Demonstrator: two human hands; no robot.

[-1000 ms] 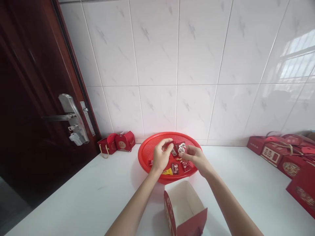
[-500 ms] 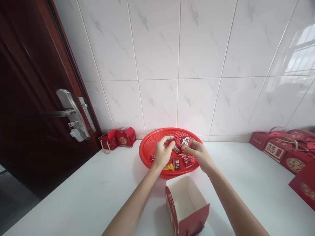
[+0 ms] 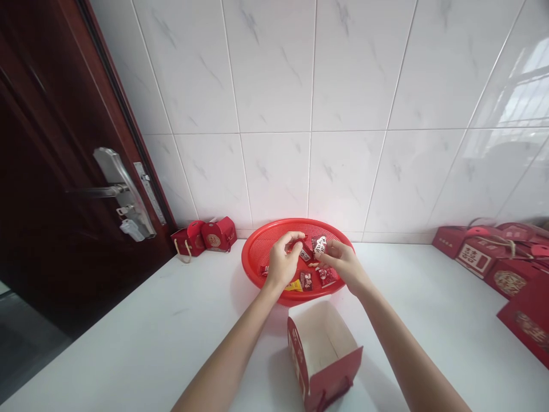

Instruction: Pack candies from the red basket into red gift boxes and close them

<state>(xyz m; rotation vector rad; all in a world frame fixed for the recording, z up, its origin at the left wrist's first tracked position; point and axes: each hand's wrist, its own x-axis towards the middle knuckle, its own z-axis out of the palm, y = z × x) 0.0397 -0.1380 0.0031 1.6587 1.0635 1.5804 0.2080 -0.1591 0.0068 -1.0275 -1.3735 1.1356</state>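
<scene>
Over the red perforated basket [image 3: 257, 240], my left hand [image 3: 285, 260] pinches a dark red wrapped candy [image 3: 305, 252]. My right hand [image 3: 343, 263] is closed on a red and white candy packet [image 3: 319, 245], just right of the left hand. Several more candies lie in the basket, among them a yellow one [image 3: 294, 286], a dark brown one [image 3: 306, 281] and a red packet [image 3: 326, 277]. In front of the basket stands an open red box [image 3: 323, 343] with a white inside; no contents show in it.
Two small red boxes [image 3: 219, 234] stand at the back left by the wall. Several red gift boxes [image 3: 476, 256] are grouped at the right. A dark door with a metal handle [image 3: 124, 191] is at the left, and a tiled wall rises behind the table.
The view has tilted slightly, so the scene sits a little higher. Both hands keep nearly the same place over the basket with the candies in their fingers.
</scene>
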